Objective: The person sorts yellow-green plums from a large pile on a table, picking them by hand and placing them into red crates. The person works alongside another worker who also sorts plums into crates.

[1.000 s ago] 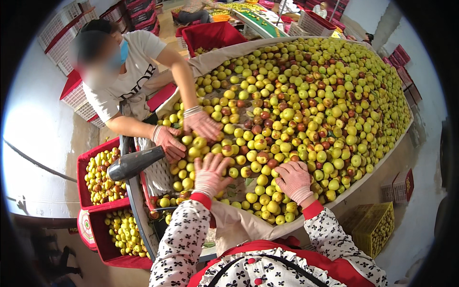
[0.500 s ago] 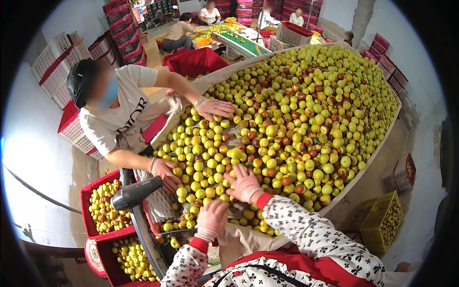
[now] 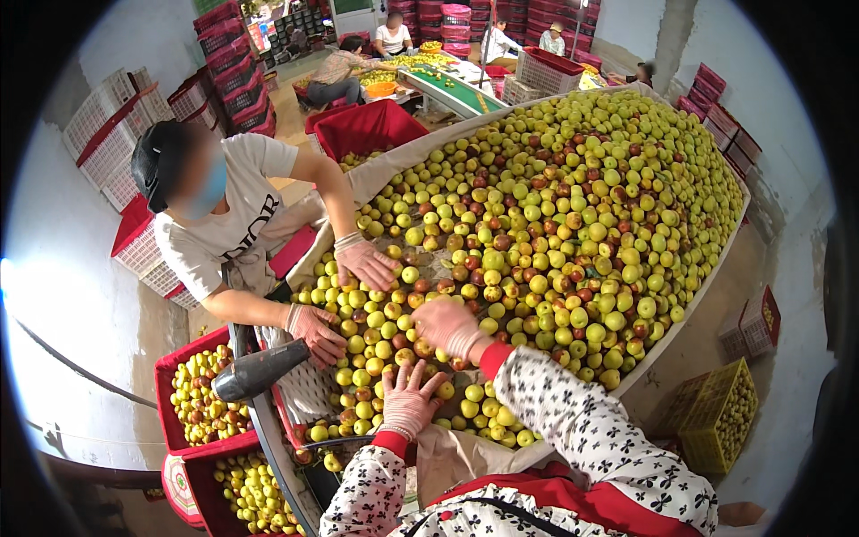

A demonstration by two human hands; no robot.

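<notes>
Yellow-green and reddish-brown round fruits (image 3: 595, 228) cover a large cloth-edged sorting table (image 3: 465, 452). My left hand (image 3: 408, 403), in a thin striped glove, rests with fingers spread among fruits at the near left end. My right hand (image 3: 446, 327), blurred, is farther forward over fruits, its fingers bent down and partly hidden. Across the left side a co-worker's gloved hands (image 3: 365, 261) (image 3: 315, 333) are on the fruits, close to mine. A dark cylindrical tool (image 3: 255, 371) points over the table's left end, beside a white mesh sheet (image 3: 300, 389).
A co-worker (image 3: 219, 228) in cap and mask leans in from the left. Red lined crates of fruit (image 3: 206, 398) stand below left, a yellow crate (image 3: 716, 421) at right. An empty-topped red bin (image 3: 367, 125), a green conveyor (image 3: 456, 89), several other people (image 3: 340, 72) and stacked crates (image 3: 242, 67) are behind.
My right hand moved forward and leftward from the right side; my left hand drew back, then spread again nearer the table's near edge. The co-worker's hands shifted over the fruits. The view shows more background.
</notes>
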